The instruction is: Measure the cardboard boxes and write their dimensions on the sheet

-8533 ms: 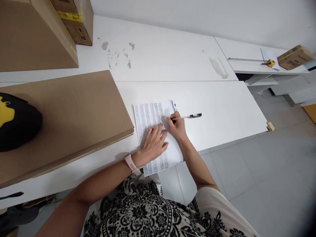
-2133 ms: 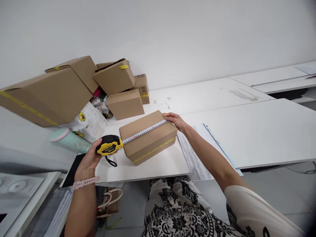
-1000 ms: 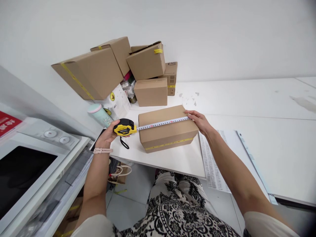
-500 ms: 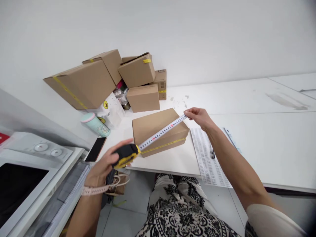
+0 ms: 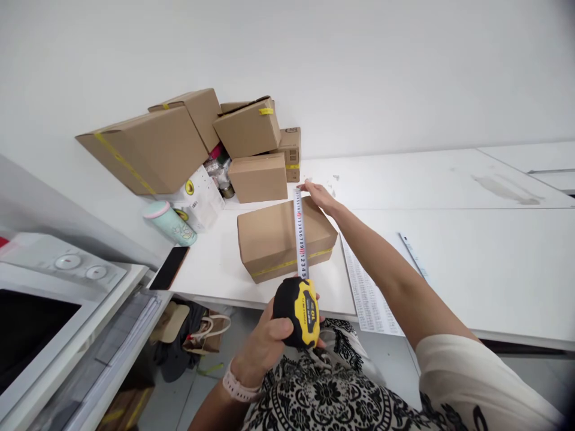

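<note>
A yellow and black tape measure (image 5: 302,312) is in my left hand (image 5: 265,338), whose fingers wrap its case in front of the table edge. Its white blade (image 5: 300,239) runs away from me, across the top of a closed cardboard box (image 5: 267,233) with yellow tape along its near side. Beyond the box's far edge, my right hand (image 5: 318,194) pinches the blade's free end. The box lies on the white table (image 5: 449,263). My right forearm passes over a printed sheet (image 5: 371,293) at the table's front.
Several cardboard boxes (image 5: 148,149) are stacked at the back left against the wall. Nearer stand a mint tumbler (image 5: 171,222) and a white carton (image 5: 204,200), with a dark phone (image 5: 169,268) at the table's left edge. A microwave (image 5: 45,323) is at far left.
My left hand has swung right and toward me with the tape case. My right hand has moved left and away. The blade now crosses the box front to back instead of diagonally along its length.
</note>
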### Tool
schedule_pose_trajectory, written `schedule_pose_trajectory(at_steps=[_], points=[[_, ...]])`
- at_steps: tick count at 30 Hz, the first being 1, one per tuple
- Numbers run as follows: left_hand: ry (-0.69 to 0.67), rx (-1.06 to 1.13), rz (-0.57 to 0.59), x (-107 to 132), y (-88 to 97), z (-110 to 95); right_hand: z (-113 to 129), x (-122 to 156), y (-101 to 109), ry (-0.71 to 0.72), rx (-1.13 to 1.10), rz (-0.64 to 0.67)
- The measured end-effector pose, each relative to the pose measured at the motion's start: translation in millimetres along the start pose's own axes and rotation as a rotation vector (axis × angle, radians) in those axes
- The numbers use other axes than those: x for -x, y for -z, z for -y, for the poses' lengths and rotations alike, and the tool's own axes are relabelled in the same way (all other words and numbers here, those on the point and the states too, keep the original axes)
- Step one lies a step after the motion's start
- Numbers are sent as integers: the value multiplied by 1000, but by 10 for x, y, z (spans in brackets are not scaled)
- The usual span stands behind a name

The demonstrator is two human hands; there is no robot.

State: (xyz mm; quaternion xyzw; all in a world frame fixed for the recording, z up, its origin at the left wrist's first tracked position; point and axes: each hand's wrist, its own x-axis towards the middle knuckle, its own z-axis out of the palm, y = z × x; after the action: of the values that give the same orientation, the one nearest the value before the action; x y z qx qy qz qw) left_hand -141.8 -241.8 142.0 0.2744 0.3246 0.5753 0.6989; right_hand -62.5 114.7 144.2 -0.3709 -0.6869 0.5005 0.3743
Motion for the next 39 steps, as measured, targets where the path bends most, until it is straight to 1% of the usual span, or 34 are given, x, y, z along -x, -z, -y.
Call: schedule_pose_trajectory(at_steps=[2, 3, 7, 10, 13, 16, 18, 20, 29, 34, 39], points=[[-22, -15, -36, 25, 19, 20, -88, 75, -6, -54, 82, 41], [-23, -19, -52, 38, 38, 36, -117, 126, -10, -55, 135, 42], [6, -24, -88, 62, 101, 99, -170, 334, -32, 23, 397, -60], [36, -39, -86, 51, 116, 100, -178, 437, -30, 45, 508, -111], [70, -43, -74, 35, 129, 72, -152, 487, -20, 94, 621, -104], [81, -33, -82, 39, 156, 52, -104, 498, -21, 198, 710, -60], [79, -30, -88, 52, 174, 46, -82, 491, -24, 264, 736, -15], [75, -29, -87, 66, 185, 43, -73, 478, -22, 299, 742, 32], [83, -23, -81, 72, 183, 80, -19, 419, 1, 337, 842, 213], [97, -27, -110, 89, 145, 87, -12, 414, -1, 347, 868, 214], [68, -53, -76, 84, 116, 69, -30, 418, 2, 332, 864, 207]])
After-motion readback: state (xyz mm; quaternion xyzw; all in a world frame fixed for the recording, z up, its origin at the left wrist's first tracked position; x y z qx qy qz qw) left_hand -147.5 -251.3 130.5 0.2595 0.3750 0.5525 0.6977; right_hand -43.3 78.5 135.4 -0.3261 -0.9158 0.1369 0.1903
